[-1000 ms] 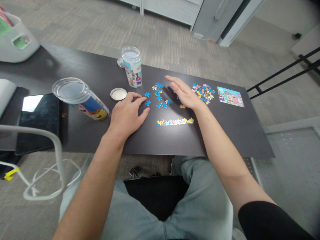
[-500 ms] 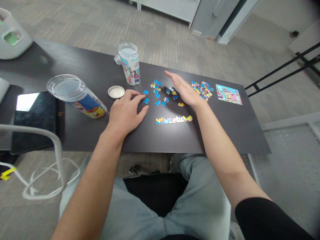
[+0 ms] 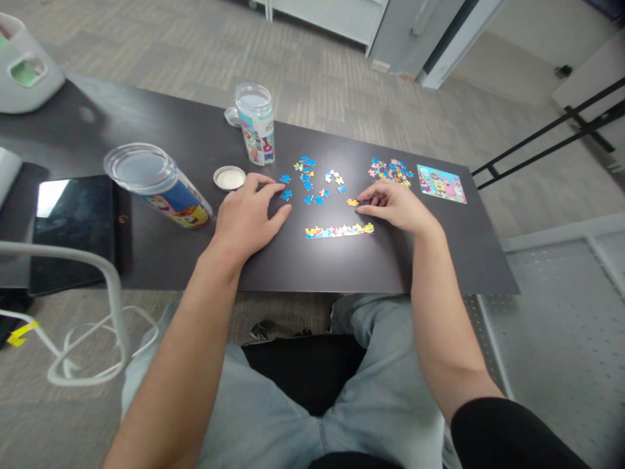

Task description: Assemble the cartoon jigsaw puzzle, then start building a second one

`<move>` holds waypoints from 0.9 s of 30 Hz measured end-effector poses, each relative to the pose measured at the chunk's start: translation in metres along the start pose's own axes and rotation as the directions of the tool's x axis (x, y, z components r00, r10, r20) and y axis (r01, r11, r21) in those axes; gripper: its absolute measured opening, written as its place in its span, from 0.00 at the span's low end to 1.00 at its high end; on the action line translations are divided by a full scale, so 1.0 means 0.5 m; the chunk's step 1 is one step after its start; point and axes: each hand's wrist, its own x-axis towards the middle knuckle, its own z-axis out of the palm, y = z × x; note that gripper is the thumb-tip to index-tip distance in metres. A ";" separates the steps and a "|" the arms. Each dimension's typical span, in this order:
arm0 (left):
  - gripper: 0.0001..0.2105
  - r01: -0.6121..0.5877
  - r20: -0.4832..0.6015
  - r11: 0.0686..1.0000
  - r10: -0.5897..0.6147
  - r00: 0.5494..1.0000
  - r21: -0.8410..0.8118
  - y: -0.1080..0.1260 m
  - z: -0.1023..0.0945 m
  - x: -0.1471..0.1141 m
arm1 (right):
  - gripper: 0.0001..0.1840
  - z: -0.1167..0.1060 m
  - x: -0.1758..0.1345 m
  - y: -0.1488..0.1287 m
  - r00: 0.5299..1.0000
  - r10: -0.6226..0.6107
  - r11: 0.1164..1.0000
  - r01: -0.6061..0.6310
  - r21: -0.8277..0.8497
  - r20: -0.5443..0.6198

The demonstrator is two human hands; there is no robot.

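My left hand (image 3: 249, 213) rests on the dark table with its fingers apart, its fingertips beside two blue puzzle pieces (image 3: 286, 195). My right hand (image 3: 398, 203) is low over the table, thumb and fingers slightly apart, the tips right by a yellow puzzle piece (image 3: 352, 202). Whether they touch that piece is hard to see. Nearer me lies a joined strip of puzzle pieces (image 3: 340, 231). Loose blue pieces (image 3: 307, 185) are scattered between the hands. Beyond the right hand is a pile of mixed pieces (image 3: 390, 170).
A picture card (image 3: 441, 184) lies on the right of the table (image 3: 303, 270). Two clear-topped canisters, one near (image 3: 163, 189) and one farther (image 3: 256, 127), stand on the left by a round lid (image 3: 229, 178). A black tablet (image 3: 73, 231) and white cable frame (image 3: 114, 306) are far left.
My right hand has come down and toward me from above the loose pieces, its flat fingers now curved beside the yellow piece. My left hand has stayed in place.
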 end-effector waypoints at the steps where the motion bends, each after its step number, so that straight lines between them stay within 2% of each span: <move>1: 0.26 0.005 0.003 1.000 -0.005 1.000 0.000 0.000 0.000 0.000 | 0.18 0.003 -0.004 -0.003 1.000 -0.016 1.000 0.016 -0.015 0.001; 3: 0.26 0.019 0.010 1.000 -0.019 1.000 -0.002 0.001 -0.001 0.001 | 0.15 0.012 -0.003 -0.010 0.999 -0.039 0.999 0.040 -0.024 0.014; 10: 0.25 0.032 0.005 0.999 -0.032 0.999 0.007 0.001 -0.003 0.003 | 0.16 0.035 0.018 -0.036 0.995 -0.083 0.997 0.082 0.012 0.058; 15: 0.25 0.030 -0.003 1.000 -0.030 1.000 0.005 -0.002 -0.004 0.003 | 0.19 0.029 0.015 -0.034 0.992 -0.024 0.993 0.009 0.115 0.126; 19: 0.25 0.043 0.011 0.999 -0.043 0.999 0.008 -0.001 -0.005 0.003 | 0.24 0.031 0.021 -0.029 0.996 -0.049 0.996 0.044 0.072 0.070; 23: 0.24 0.042 -0.002 0.999 -0.042 0.999 0.001 0.000 -0.005 0.003 | 0.17 0.044 0.031 -0.036 0.991 -0.102 0.994 0.105 -0.027 0.090; 27: 0.25 0.050 0.014 0.999 -0.050 0.999 0.001 0.002 -0.005 0.004 | 0.16 0.052 0.032 -0.044 0.994 -0.049 0.999 0.047 0.024 0.098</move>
